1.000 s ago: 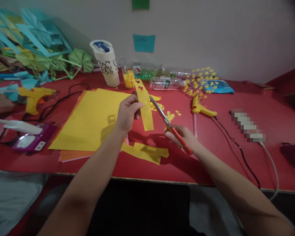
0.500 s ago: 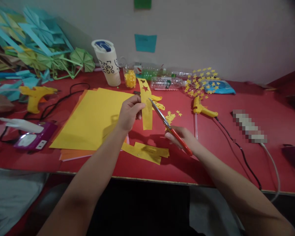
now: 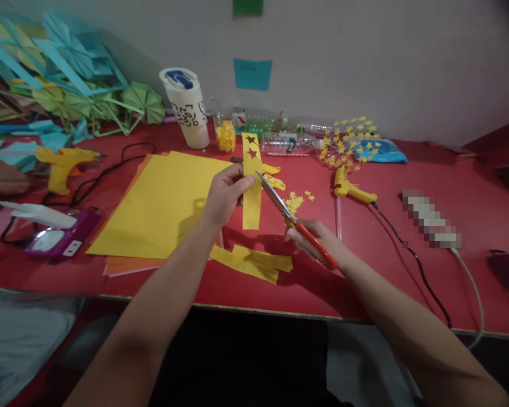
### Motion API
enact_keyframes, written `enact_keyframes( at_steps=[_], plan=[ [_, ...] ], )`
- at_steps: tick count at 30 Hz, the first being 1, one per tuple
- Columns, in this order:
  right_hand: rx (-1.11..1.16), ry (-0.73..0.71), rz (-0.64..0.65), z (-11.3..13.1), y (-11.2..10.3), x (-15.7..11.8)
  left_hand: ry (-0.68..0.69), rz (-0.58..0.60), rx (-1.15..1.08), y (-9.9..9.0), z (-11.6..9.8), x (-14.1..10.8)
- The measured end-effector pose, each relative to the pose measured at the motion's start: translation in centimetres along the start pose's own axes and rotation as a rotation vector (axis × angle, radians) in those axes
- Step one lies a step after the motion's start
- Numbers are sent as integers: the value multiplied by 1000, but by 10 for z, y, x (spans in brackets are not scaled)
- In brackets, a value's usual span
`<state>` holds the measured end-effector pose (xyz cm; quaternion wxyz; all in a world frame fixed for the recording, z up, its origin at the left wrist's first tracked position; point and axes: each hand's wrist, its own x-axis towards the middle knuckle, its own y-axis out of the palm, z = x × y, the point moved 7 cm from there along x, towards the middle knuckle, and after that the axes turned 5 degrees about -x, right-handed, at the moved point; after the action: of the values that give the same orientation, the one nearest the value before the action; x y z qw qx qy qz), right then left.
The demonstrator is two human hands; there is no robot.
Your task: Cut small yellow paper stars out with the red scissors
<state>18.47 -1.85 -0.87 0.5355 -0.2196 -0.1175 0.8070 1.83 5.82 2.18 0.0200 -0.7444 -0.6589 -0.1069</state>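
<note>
My left hand (image 3: 227,195) pinches the left edge of a yellow paper strip (image 3: 251,206), which has star-shaped holes near its top. In my right hand (image 3: 307,240) is a pair of scissors (image 3: 286,213) with red handles. The scissor tips meet the strip's right edge, close to my left thumb; the blades look nearly closed. Beyond my right hand lies a small heap of yellow paper stars (image 3: 294,202). More yellow paper strips (image 3: 254,263) rest on the table below my hands.
Yellow sheets (image 3: 152,203) lie left of centre on the red table (image 3: 382,271). Glue guns (image 3: 61,169) rest at both sides, with cords trailing. A white tumbler (image 3: 189,113), plastic bottles (image 3: 288,143) and a star-covered piece (image 3: 350,141) stand at the back. Another person's hand (image 3: 2,180) shows far left.
The paper strip has turned slightly in my left hand, its lower end swinging left and downward. The scissors stay at its right edge. The other person's hand at far left has shifted.
</note>
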Motion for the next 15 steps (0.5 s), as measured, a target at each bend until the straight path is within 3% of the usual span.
enact_keyframes(
  at_steps=[15],
  plan=[
    [104, 70, -14, -8, 7, 0, 16, -20, -119, 0, 5, 0]
  ],
)
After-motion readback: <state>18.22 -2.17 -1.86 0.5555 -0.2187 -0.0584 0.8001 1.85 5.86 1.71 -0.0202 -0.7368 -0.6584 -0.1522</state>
